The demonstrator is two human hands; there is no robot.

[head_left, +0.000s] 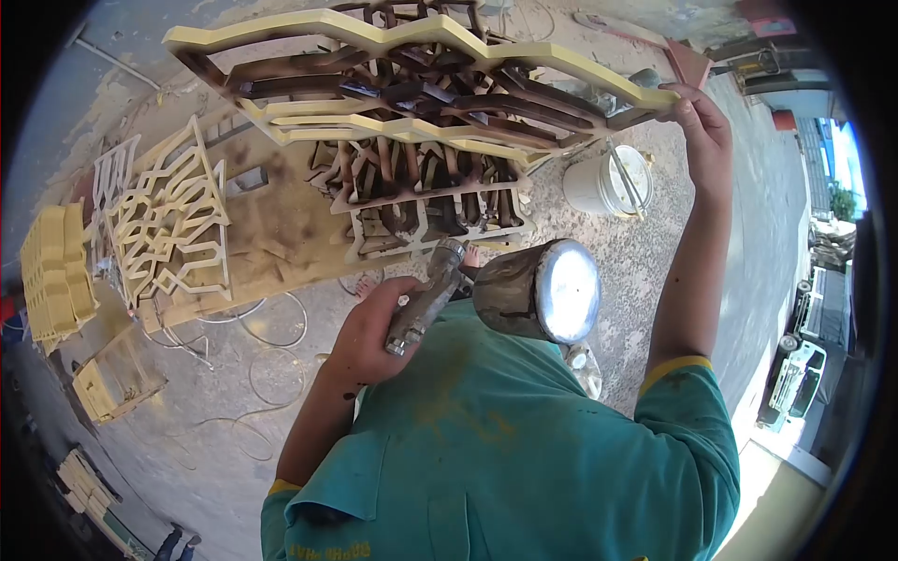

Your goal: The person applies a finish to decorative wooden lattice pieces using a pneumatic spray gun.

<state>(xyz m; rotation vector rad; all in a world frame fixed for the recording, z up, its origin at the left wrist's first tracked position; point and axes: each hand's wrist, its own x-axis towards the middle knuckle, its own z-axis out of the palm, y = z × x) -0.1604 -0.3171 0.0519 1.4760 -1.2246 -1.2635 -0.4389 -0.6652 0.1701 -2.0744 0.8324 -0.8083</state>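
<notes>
My left hand [369, 332] is wrapped round a spray gun [426, 297], held in front of my chest. Its round metal cup [505, 294] sticks out to the right, the end catching bright light. At the upper right, my right hand [700, 122] grips the corner of a long zigzag-edged frame [412, 42]. This frame is cream along its outer edges and shaded dark brown on its inner bars. It is held up and tilted above more brown-shaded lattice pieces [430, 201], which it partly hides. The gun and the frame are apart.
A white bucket [589, 192] with a stick across it stands on the floor. Cream lattice panels [173, 224] lie on a brown-stained board [271, 243] at left, beside stacked cream pieces [56, 271]. A thin hose [271, 402] curls over the floor. Vehicles [795, 379] stand outside at right.
</notes>
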